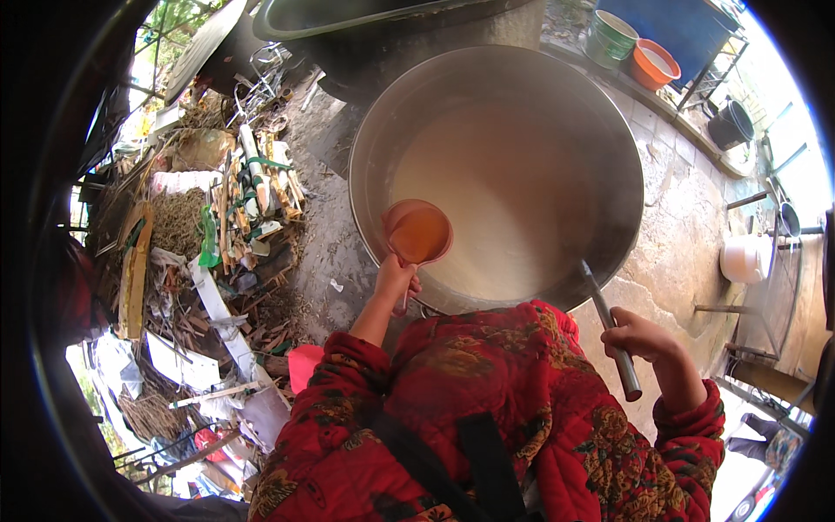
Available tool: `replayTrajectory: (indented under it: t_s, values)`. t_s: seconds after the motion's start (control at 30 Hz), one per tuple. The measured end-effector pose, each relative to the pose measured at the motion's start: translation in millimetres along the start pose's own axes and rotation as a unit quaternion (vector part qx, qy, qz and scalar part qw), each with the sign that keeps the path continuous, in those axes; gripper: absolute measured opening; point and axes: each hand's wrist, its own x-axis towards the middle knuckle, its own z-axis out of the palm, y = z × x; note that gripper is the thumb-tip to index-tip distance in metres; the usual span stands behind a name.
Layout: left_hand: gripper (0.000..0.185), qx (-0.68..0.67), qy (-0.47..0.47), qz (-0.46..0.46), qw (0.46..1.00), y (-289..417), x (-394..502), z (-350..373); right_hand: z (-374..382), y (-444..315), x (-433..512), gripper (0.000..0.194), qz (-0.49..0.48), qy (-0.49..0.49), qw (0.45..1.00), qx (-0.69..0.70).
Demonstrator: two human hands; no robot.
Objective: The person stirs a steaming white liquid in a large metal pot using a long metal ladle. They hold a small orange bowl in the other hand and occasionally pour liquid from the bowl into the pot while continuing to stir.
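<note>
A large round metal vat (360, 163) stands before me, with pale, cloudy liquid (483, 215) inside and a haze over it. My left hand (396, 282) grips the handle of a pinkish plastic dipper (445, 225), held over the vat's near left side. Orange-brown liquid (419, 235) shows in the dipper's bowl. My right hand (638, 336) is closed around a metal rod or long handle (597, 297), beside the vat's near right rim. The rod slants inward over the rim; I cannot tell whether its far end touches the liquid.
Scrap wood (241, 189) and litter heap up on the left. Behind the vat is a dark basin (391, 26). Far right stand a green bucket (607, 49), an orange basin (654, 68), a black bucket (730, 124) and a white container (743, 259). A person's legs (757, 434) show lower right.
</note>
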Motion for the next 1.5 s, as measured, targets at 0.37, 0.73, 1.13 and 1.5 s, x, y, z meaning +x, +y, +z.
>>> replayTrajectory:
  t_s: [0.37,0.73,1.13,1.5]
  values:
    - [0.016,0.003,-0.001,-0.004,1.0,-1.4,1.6,-1.4,4.0,-4.4,28.2,0.019,-0.016,-0.178,0.939,0.295]
    - [0.017,0.003,-0.002,-0.012,1.0,1.1,0.8,-1.1,25.0,0.0,97.4,0.024,-0.104,-0.355,0.785,0.496]
    - [0.017,0.01,-0.007,-0.002,1.0,-0.3,0.3,-1.9,31.2,-17.6,117.8,0.026,-0.204,-0.264,0.831,0.446]
    - [0.016,-0.015,-0.013,-0.002,1.0,-3.3,1.7,-1.1,22.6,-18.5,105.8,0.049,-0.22,-0.023,0.928,0.299]
